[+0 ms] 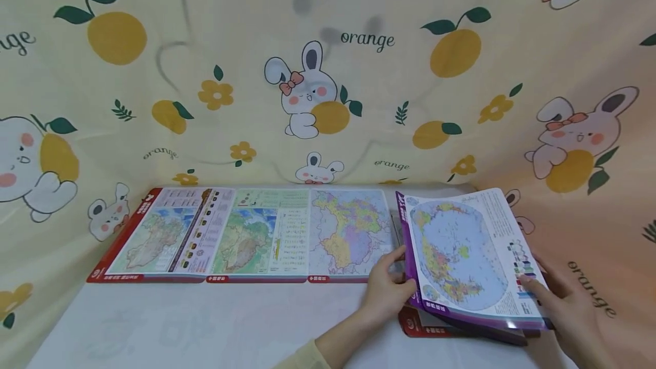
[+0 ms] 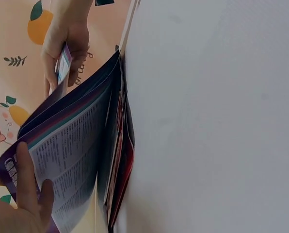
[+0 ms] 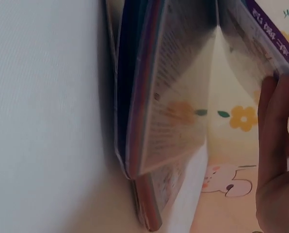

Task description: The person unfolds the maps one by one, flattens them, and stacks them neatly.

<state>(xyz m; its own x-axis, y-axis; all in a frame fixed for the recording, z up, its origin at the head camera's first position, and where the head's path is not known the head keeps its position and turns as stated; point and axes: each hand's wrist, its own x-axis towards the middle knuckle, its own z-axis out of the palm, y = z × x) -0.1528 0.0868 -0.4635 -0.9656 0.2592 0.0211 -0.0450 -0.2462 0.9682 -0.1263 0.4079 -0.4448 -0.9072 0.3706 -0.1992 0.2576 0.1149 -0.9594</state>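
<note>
Both hands hold a folded world map (image 1: 461,261) with a purple border, tilted above other folded sheets. My left hand (image 1: 386,289) grips its left edge; in the left wrist view, fingers of that hand (image 2: 28,194) lie along the underside of a printed panel. My right hand (image 1: 569,306) pinches the right edge, thumb on top. The right wrist view shows fingers (image 3: 275,111) against the underside and the panels fanned apart. Beneath lies a red-edged folded map (image 1: 427,326), mostly hidden by the world map.
An unfolded strip of map panels (image 1: 256,249) with a red border lies flat along the back left of the white table (image 1: 205,323). A curtain (image 1: 230,44) printed with rabbits and oranges hangs behind and at both sides.
</note>
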